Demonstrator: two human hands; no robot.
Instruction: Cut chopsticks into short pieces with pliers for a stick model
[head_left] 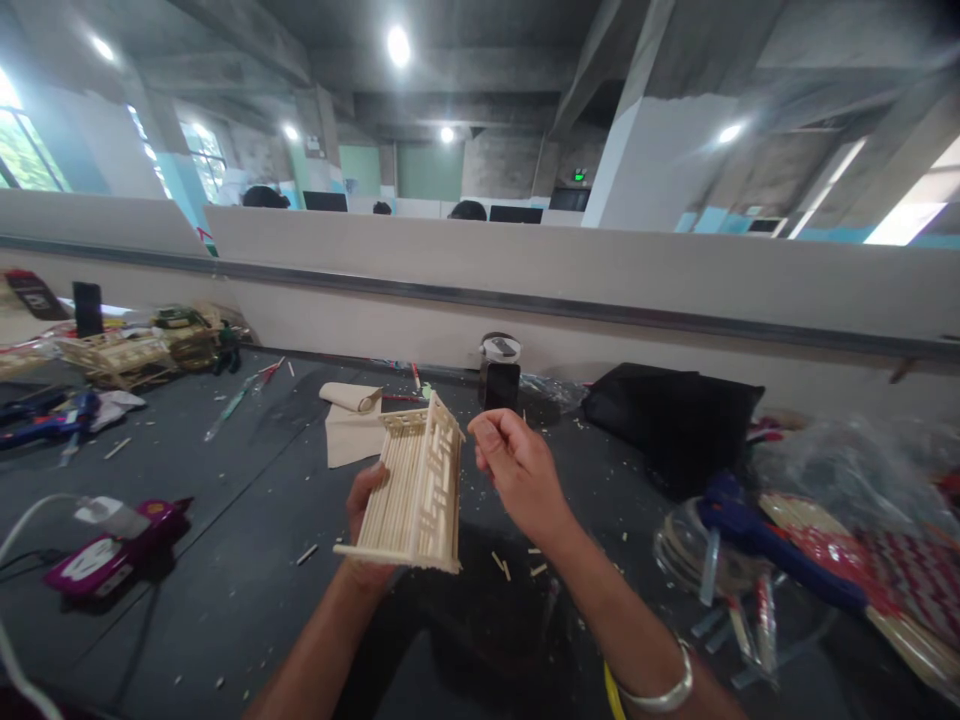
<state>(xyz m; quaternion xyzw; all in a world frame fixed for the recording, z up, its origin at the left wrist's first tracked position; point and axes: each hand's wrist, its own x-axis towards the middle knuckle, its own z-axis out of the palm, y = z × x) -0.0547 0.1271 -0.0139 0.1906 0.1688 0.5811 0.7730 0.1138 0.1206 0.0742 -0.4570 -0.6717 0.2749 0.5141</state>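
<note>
In the head view, the left hand point(367, 520) grips the stick model point(409, 490) above the dark bench point(247, 540), while the right hand point(514, 460) is curled just beside the model's upper corner, fingertips pinched together, near the phone point(502, 387) behind.

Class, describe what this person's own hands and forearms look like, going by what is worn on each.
Both the left hand and right hand are ungloved, with no sleeves in view. A smooth, rounded silver-coloured bangle circles the right forearm; none shows on the left. Something yellow curves beside the right forearm; whether it is worn is unclear.
</note>
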